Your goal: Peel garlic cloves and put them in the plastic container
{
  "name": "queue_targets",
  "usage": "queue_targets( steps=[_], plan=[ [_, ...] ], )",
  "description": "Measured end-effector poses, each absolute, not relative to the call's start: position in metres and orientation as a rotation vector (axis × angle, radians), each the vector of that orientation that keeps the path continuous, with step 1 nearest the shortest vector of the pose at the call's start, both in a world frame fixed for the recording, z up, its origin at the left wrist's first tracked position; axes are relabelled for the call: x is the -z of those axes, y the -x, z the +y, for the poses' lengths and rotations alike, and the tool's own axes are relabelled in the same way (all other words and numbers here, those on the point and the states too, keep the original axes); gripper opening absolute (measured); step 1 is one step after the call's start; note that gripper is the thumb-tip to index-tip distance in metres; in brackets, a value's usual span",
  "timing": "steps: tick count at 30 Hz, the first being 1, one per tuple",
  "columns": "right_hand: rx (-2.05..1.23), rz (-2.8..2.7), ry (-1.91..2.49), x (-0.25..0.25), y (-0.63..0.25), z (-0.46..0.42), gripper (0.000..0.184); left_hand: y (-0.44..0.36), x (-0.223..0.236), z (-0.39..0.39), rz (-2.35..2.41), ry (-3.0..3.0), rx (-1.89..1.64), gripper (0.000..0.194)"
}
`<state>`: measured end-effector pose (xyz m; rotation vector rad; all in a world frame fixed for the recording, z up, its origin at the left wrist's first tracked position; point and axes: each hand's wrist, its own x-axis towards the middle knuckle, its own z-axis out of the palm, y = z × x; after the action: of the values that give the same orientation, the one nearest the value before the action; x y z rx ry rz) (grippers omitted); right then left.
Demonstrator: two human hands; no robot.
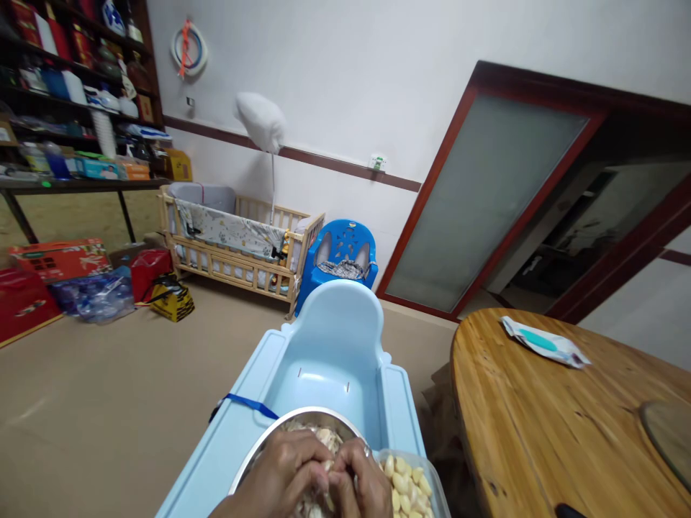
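Observation:
My left hand (281, 471) and my right hand (359, 482) meet over a steel bowl (302, 419) of garlic and papery skins at the bottom edge of the view. Both hands are closed, fingertips pinched together on a garlic clove (327, 467) between them. To the right of the bowl a clear plastic container (415, 460) holds several peeled garlic cloves (406, 483). Bowl and container rest on the tray of a pale blue child's high chair (335, 352).
A round wooden table (540, 424) stands at the right with a pack of wet wipes (543, 342) on it. Farther off are a blue plastic chair (340, 252), a wooden crib (237, 241), red boxes (59, 259) on the floor and crowded shelves (75, 93).

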<state>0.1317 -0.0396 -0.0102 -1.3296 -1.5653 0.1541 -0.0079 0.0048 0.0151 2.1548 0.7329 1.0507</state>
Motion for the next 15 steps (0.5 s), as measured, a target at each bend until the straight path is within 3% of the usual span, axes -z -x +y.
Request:
queue_targets(
  steps=[15],
  plan=[
    [-0.146, -1.430, 1.139, 0.0162, -0.1269, -0.0371, 0.026, 0.0076, -0.0110, 0.0067, 0.791, -2.031, -1.029, 0.018]
  ],
)
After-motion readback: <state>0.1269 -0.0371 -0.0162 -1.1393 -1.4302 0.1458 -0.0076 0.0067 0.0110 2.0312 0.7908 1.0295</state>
